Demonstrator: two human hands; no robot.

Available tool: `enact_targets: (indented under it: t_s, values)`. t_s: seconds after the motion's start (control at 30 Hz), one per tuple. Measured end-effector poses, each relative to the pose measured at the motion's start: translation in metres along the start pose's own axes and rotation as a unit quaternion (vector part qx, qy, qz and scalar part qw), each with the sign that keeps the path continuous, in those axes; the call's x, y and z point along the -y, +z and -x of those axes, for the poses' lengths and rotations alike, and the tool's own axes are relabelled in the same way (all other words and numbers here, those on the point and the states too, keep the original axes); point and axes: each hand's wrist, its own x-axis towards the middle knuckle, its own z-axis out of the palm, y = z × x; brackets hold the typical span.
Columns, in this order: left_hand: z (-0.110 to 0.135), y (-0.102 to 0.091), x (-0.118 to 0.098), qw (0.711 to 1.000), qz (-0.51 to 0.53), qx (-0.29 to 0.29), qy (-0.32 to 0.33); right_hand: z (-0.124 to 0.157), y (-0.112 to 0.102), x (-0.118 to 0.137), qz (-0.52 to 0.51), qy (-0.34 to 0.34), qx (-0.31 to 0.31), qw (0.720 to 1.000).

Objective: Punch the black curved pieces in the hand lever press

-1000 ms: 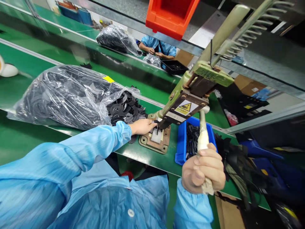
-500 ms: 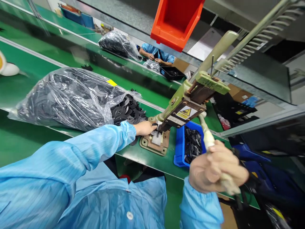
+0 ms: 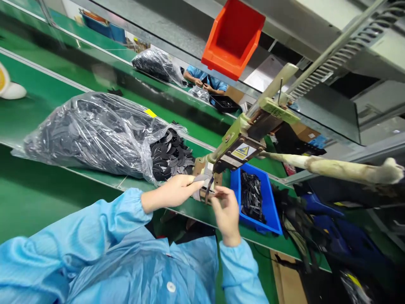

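My left hand [image 3: 174,192] is closed on a flat dark curved piece [image 3: 201,179], pinched between thumb and fingers at the base of the hand press [image 3: 240,145]. A narrow black strip [image 3: 208,193] hangs beside that piece, over the front of the base. My right hand [image 3: 227,213] is just right of the strip, its thumb and fingers bent but apart; I cannot tell whether they touch the strip. The press lever [image 3: 332,166], wrapped in pale material, sticks out to the right with no hand on it.
A clear plastic bag [image 3: 88,131] lies at left, black curved pieces [image 3: 172,154] spilling from its mouth. Right of the press stands a blue bin [image 3: 268,211] of black strips. An orange bin [image 3: 234,38] hangs above. Across the bench, a person in blue [image 3: 205,80] handles something small.
My right hand has let go of the lever and come left to the press base. The lever has swung up. My left hand has drawn slightly back towards me with the piece.
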Motion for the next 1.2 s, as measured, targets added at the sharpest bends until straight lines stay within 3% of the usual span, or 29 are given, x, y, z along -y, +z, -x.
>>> enact_targets:
  t_s: [0.07,0.2,0.4,0.53,0.6,0.73,0.83,0.93,1.03,1.1,1.2]
  values:
    - [0.01,0.002,-0.008,1.0,0.0,0.013,0.012,0.018,0.02,-0.003,-0.02,0.016,0.029,0.999]
    - [0.021,0.009,-0.013,1.0,-0.011,0.022,0.002,0.024,0.039,0.004,-0.049,0.02,0.002,0.999]
    - [0.031,0.022,-0.017,0.998,0.053,0.028,-0.012,0.029,0.044,0.014,-0.072,0.016,-0.011,0.997]
    - [0.029,0.027,-0.012,0.97,0.201,0.087,-0.106,0.035,0.043,0.01,-0.061,0.017,-0.006,0.998]
    - [0.024,0.026,-0.007,0.961,0.225,0.105,-0.125,0.036,0.039,0.005,-0.043,0.016,0.004,0.999]
    - [0.015,0.021,0.002,0.99,0.106,0.083,-0.035,0.035,0.024,-0.004,0.013,-0.007,0.055,0.998]
    - [0.014,0.019,0.006,0.995,0.053,0.079,-0.026,0.036,0.013,-0.007,0.06,-0.042,0.098,0.993]
    - [0.022,0.021,0.005,0.999,-0.024,-0.025,-0.009,0.038,0.008,-0.007,0.095,-0.07,0.111,0.987]
    - [0.031,0.026,-0.001,0.978,-0.149,-0.114,0.087,0.04,0.009,-0.007,0.123,-0.094,0.107,0.982]
    - [0.033,0.028,-0.003,0.966,-0.196,-0.098,0.137,0.04,0.01,-0.006,0.137,-0.112,0.11,0.978]
    - [0.03,0.032,0.003,0.973,-0.179,-0.09,0.116,0.04,0.009,-0.005,0.151,-0.133,0.119,0.972]
